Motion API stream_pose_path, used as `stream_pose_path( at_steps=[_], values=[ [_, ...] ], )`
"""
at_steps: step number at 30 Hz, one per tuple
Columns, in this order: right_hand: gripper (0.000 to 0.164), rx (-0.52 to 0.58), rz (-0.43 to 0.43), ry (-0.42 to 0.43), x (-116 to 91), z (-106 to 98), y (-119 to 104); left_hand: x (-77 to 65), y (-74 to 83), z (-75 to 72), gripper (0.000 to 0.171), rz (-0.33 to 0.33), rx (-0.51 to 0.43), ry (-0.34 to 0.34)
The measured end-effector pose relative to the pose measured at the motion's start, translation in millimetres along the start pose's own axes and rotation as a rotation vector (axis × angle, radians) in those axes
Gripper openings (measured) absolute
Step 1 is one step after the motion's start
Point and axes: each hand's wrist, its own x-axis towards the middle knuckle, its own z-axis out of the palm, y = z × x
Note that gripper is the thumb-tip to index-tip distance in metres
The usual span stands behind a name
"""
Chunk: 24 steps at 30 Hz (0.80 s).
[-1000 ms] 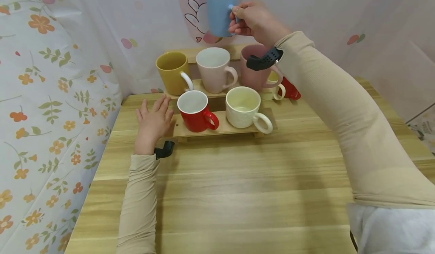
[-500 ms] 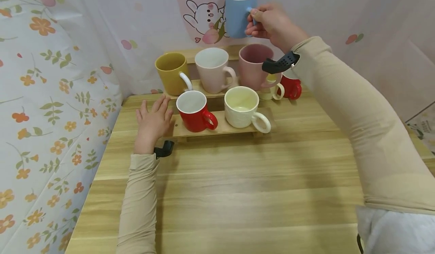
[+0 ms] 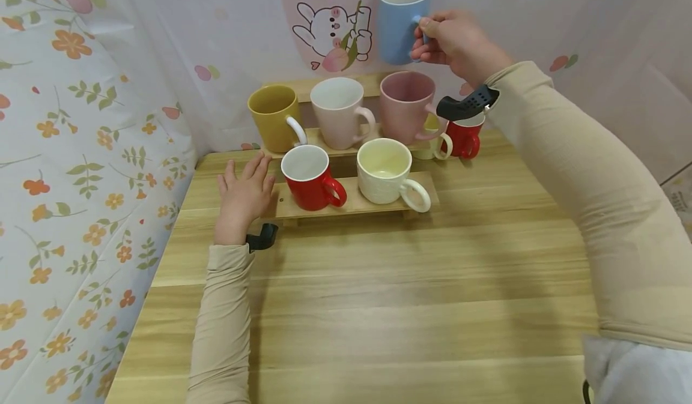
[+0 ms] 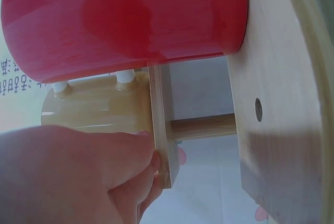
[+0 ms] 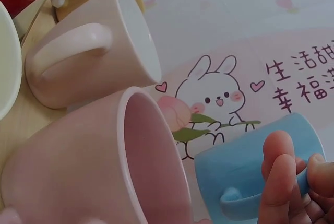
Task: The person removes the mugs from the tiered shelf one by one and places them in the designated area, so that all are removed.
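The place looked like a homely corner, though whether it was in a house or a dressed-up booth could not be told. A wood-grain table was edged by fabric hangings: a floral sheet at left and a pale curtain behind, printed with a cartoon rabbit, 2 hearts and Chinese characters. A stepped wooden rack bore 5 everyday mugs.

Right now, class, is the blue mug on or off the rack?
Off: the right hand holds the blue mug by its handle, clear of the wooden rack.
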Motion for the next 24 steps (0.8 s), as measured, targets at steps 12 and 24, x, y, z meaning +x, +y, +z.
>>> stream_pose_path(
  at_steps=[12, 24],
  values=[
    [0.019, 0.112, 0.038, -0.012, -5.6, -18.8, 5.7, 2.7, -0.2, 2.1, 0.052, 0.007, 0.002, -0.002],
    [0.020, 0.152, 0.072, -0.008, -11.9, -36.0, 18.1, 4.6, -5.4, 2.0, 0.051, 0.008, -0.015, 0.004]
  ],
)
